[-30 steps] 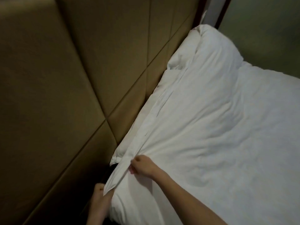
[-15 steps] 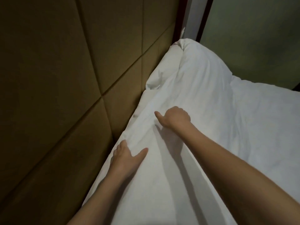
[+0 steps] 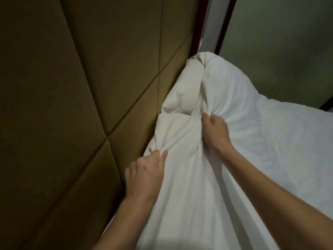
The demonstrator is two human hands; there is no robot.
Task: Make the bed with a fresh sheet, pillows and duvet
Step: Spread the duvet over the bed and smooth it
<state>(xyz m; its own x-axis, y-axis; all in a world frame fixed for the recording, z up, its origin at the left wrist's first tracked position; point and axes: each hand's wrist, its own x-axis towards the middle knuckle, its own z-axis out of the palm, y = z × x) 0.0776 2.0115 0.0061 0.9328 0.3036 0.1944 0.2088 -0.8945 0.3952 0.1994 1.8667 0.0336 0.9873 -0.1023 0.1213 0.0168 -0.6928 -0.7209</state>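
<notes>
A white duvet (image 3: 261,145) covers the bed and runs up to the padded headboard. Its top edge is bunched into folds between my hands. My left hand (image 3: 144,174) pinches a fold of the duvet near the headboard side. Farther up the bed, my right hand (image 3: 215,132) is closed on a gathered ridge of the same duvet. Two white pillows (image 3: 183,91) lie against the headboard, partly covered by the duvet's upper edge.
A brown padded headboard (image 3: 81,105) with diagonal seams fills the left side, tight against the bed. A dark wooden frame strip (image 3: 198,24) and a grey-green wall (image 3: 279,42) stand beyond the bed's far corner.
Both hands moved up the bed along the headboard edge. They went from lying flat on the duvet to gripping bunched folds of it. The view has come closer to the pillows.
</notes>
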